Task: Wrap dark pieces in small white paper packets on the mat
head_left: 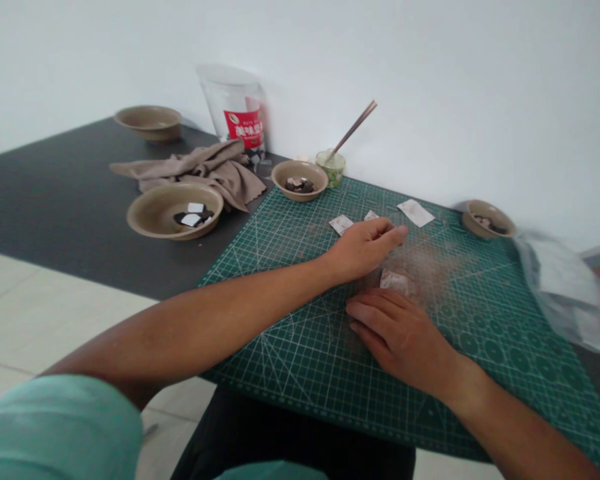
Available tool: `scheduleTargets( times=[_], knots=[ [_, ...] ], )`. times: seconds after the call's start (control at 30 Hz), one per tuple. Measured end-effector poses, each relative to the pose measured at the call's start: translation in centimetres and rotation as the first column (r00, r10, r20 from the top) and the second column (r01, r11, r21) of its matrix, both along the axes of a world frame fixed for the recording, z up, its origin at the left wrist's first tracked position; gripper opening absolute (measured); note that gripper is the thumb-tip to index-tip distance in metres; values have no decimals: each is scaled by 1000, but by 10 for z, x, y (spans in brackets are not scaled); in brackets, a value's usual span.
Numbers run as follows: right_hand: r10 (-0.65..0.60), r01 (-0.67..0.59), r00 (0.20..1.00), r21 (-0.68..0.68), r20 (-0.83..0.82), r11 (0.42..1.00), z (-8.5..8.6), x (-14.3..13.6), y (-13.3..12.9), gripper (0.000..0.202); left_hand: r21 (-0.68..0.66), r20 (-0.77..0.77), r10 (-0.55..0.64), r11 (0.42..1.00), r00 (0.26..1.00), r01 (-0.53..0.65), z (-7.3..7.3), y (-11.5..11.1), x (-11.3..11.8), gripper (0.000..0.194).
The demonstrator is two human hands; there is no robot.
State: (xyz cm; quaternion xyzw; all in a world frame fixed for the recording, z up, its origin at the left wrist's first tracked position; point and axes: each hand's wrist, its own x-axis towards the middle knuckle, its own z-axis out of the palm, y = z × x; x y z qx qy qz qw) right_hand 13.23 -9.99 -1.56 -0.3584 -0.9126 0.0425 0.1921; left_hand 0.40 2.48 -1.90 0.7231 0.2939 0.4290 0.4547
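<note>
We look down at two bare hands over a green gridded cutting mat (300, 363), laid on a dark worktop (70, 200). A small pale packet (394, 280) lies on the mat between the hands. It sits just beyond the bent fingers of our right hand (405, 333), so close that its near edge seems hidden behind them; we cannot tell whether they touch it. These fingers are curled and pressed close together, pointing left, with their tips low at the mat; we cannot tell whether anything is under them. Our left hand (363, 248) is on the packet's far side, with the thumb and forefinger drawn narrowly together; we cannot tell whether they pinch anything. Just past this hand lie two small white packets (341, 224), and a larger white packet (416, 213) lies farther off to the right. A brownish dusting (433, 263) spreads over the mat right of the hands. Near the mat's far left corner we find a brown bowl (300, 195) of dark pieces, just beside a green-patterned cup (336, 176) holding chopsticks (353, 131).
</note>
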Motion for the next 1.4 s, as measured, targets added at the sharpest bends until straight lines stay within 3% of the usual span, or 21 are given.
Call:
scheduleTargets(
  times=[0.27,0.73,0.87,0.93,1.0,1.1,1.17,1.27,1.4],
  knots=[
    [-38,37,999,-22,-20,999,5,4,0,39,-3,12,13,1000,1000,-13,2,-1,-1,41],
    [33,-33,999,-61,-12,998,-2,3,1,31,-38,11,-12,999,1000,12,2,-3,0,41],
    [-32,16,986,-100,-165,995,2,10,0,30,-49,25,-12,999,1000,14,2,-3,-1,40],
    [-157,98,933,-192,-323,977,6,18,0,29,-62,38,-23,998,999,25,3,-3,-1,39],
    [-292,129,817,-336,-497,933,9,25,0,25,-84,81,-63,994,995,69,3,-3,-2,35],
    [-426,24,592,-514,-684,858,12,35,5,17,-96,186,-147,981,971,167,5,-6,-3,25],
    [-481,-56,483,-574,-731,817,13,40,10,16,-92,253,-210,967,944,239,7,-9,-5,21],
    [-529,-143,408,-624,-744,768,14,45,17,18,-105,322,-308,928,895,357,11,-16,-9,26],
    [-557,-214,358,-646,-750,733,14,48,22,15,-129,287,-373,898,883,421,17,-22,-12,32]
  ],
)
